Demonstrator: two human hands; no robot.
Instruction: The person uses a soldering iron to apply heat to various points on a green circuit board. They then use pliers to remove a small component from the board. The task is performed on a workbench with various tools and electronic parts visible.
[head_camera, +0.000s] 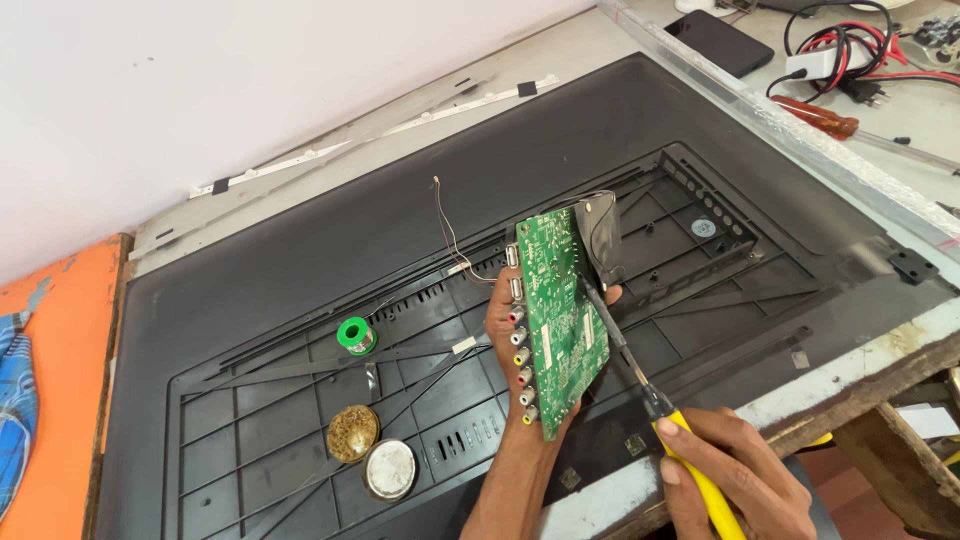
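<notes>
My left hand (508, 345) holds a green circuit board (560, 320) upright above a black flat-screen back panel (420, 210). Coloured round sockets line the board's left edge, and thin wires trail from its top. My right hand (735, 475) grips the yellow handle of a soldering iron (650, 395). Its dark tip touches the board's right edge near the middle. A dark sheet or shield (603, 235) sticks up behind the board's upper right corner.
On the panel lie a green solder spool (355, 335), a round tin of brass wool (353, 433) and a round open tin (389, 469). At the far right sit a red-handled screwdriver (815, 116), a black phone (720, 42) and tangled cables (850, 55). An orange surface (60, 400) borders the left.
</notes>
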